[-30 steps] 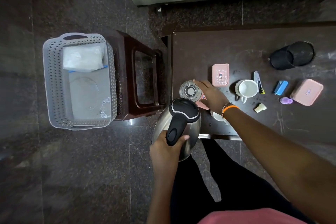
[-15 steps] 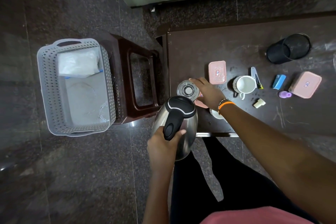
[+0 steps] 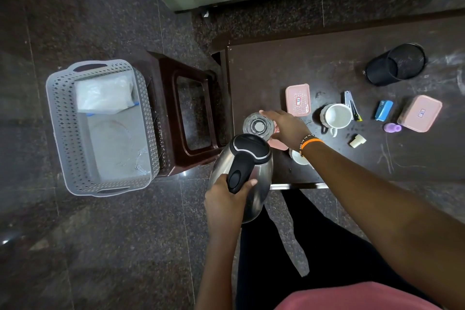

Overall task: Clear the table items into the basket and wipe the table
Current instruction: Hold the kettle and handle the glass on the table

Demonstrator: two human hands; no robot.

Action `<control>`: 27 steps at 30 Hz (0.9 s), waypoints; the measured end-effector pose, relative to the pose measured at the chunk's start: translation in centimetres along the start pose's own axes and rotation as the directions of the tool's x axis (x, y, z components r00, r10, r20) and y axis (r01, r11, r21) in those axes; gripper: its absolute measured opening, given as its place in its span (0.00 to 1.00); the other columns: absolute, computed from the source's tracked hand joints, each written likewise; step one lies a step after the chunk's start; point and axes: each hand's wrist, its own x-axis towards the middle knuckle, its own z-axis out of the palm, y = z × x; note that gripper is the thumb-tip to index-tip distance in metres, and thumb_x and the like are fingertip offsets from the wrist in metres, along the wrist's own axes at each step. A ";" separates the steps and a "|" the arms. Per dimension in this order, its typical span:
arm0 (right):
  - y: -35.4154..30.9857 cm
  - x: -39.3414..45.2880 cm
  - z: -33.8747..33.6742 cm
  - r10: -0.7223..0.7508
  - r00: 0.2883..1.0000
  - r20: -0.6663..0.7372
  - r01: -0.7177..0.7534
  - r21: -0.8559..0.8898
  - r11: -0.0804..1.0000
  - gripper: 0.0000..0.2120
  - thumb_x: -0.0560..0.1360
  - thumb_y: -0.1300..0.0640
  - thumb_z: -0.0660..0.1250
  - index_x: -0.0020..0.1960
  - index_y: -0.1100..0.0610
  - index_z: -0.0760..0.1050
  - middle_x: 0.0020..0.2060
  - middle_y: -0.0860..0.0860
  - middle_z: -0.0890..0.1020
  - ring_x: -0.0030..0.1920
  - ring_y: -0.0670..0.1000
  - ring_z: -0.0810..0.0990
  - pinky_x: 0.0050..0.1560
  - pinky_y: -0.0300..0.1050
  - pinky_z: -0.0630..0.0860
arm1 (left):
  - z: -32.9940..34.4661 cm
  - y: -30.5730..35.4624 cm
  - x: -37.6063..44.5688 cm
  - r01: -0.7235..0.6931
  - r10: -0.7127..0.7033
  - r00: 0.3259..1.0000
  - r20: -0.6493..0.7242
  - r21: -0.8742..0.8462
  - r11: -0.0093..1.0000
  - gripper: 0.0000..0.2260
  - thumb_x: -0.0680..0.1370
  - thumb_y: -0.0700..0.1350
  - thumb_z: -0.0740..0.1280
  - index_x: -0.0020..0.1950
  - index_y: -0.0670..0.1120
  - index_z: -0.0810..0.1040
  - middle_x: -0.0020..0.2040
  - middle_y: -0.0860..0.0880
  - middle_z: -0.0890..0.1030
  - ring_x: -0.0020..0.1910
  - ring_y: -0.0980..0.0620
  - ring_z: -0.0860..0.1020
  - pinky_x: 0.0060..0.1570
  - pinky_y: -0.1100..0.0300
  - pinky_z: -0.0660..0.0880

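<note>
The right hand (image 3: 286,128) covers most of a flat pink piece (image 3: 279,145) and part of a small white dish (image 3: 298,157) beneath the wrist, so neither can be made out fully. The steel kettle (image 3: 242,173) hides the near left corner of the dark tabletop (image 3: 289,68), whose right side runs out of view. The labels on the two pink lidded boxes (image 3: 298,99) are too small to read. Clear items in the grey perforated basket (image 3: 60,118) are indistinct.

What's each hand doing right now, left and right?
Left hand: fingers curled round the black handle of the steel kettle, holding it.
Right hand: fingers round the clear glass on the table, gripping it.
</note>
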 end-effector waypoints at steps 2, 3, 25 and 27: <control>0.0 0.0 -0.1 0.007 1.000 -0.005 -0.007 0.004 1.000 0.33 0.70 0.57 0.70 0.71 0.49 0.63 0.65 0.55 0.74 0.63 0.59 0.75 0.58 0.54 0.73 | 0.0 0.0 0.1 -0.003 0.003 1.000 0.001 0.015 1.000 0.17 0.66 0.59 0.74 0.34 0.52 0.69 0.30 0.56 0.75 0.32 0.62 0.73 0.29 0.68 0.64; 0.0 0.0 -0.1 0.010 1.000 -0.008 -0.010 0.006 1.000 0.32 0.70 0.57 0.70 0.71 0.48 0.63 0.65 0.55 0.74 0.63 0.59 0.75 0.59 0.54 0.74 | 0.0 0.0 0.1 -0.005 0.005 1.000 0.001 0.021 1.000 0.17 0.66 0.60 0.74 0.34 0.52 0.69 0.30 0.56 0.75 0.32 0.62 0.73 0.29 0.67 0.65; -0.9 -0.2 -0.8 0.056 0.998 -0.010 -0.057 -0.078 0.995 0.28 0.71 0.51 0.69 0.69 0.48 0.65 0.64 0.53 0.76 0.61 0.60 0.77 0.57 0.55 0.75 | -0.2 1.4 0.5 0.046 -0.045 0.999 -0.022 0.069 0.997 0.15 0.68 0.59 0.69 0.33 0.50 0.70 0.33 0.53 0.77 0.36 0.47 0.77 0.38 0.57 0.72; -0.9 -0.2 -0.8 0.057 0.998 -0.015 -0.058 -0.076 0.995 0.27 0.72 0.51 0.68 0.69 0.48 0.65 0.64 0.53 0.76 0.61 0.60 0.77 0.57 0.55 0.75 | -0.3 1.6 0.4 0.040 -0.039 0.999 -0.017 0.077 0.996 0.15 0.68 0.58 0.68 0.33 0.49 0.70 0.33 0.52 0.78 0.36 0.46 0.78 0.39 0.55 0.75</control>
